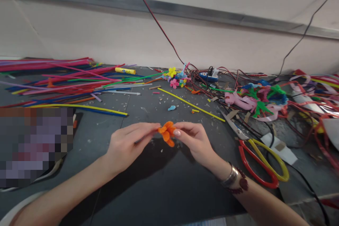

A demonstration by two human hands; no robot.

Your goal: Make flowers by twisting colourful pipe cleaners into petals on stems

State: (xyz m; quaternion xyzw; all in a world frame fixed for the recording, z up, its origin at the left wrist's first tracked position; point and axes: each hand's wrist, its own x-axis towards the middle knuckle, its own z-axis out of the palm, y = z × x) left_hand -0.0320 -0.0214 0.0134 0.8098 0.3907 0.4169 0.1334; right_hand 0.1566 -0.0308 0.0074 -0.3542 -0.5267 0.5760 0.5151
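Between my two hands, above the dark table, is a small orange pipe-cleaner flower (167, 133) with several looped petals. My left hand (129, 144) pinches its left side with the fingertips. On the other side, my right hand (194, 141) grips a petal between thumb and fingers; a metal bracelet and a dark red beaded one circle that wrist. Just beyond the flower lies a small light-blue pipe-cleaner piece (172, 108). A yellow pipe cleaner (192, 105) stretches diagonally across the table behind my right hand.
Scissors (251, 148) with red and yellow handles lie right of my right hand. Loose pipe cleaners (66, 81) cover the back left, near a yellow glue stick (125, 71). Small finished flowers (173, 77) sit at the back middle. Wires and a pink glue gun (234, 99) clutter the right.
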